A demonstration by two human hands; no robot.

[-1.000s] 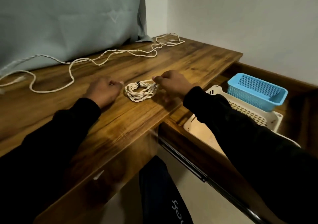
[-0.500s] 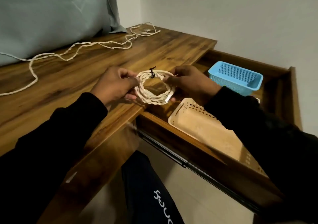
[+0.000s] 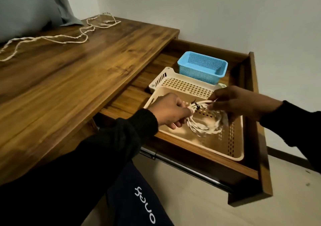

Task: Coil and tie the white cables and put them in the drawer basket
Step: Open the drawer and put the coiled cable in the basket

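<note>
Head view, the only one. Coiled white twisted cable (image 3: 206, 123), bound near the top by a small dark tie (image 3: 196, 105), held above the floor of the beige perforated plastic basket (image 3: 232, 144) in the open wooden drawer (image 3: 260, 138). Left hand (image 3: 171, 110) pinches the coil's left side just below the tie; right hand (image 3: 236, 102) pinches the upper right strands, fingers curled round them. Both grips narrow, closed on the cable. Whether the coil's low edge touches the basket floor: cannot tell.

Small blue mesh plastic basket (image 3: 202, 67) sits behind the beige one, holding nothing visible. A second white twisted cable (image 3: 57, 39) lies uncoiled across the brown wooden desk top (image 3: 78, 79), so the job looks roughly half done.

Risks, judged: uneven release could spring the loops open if the tie is loose. A strand end might snag in the basket's holes. The loose cable trails toward the desk's left edge, where it could slide off.
</note>
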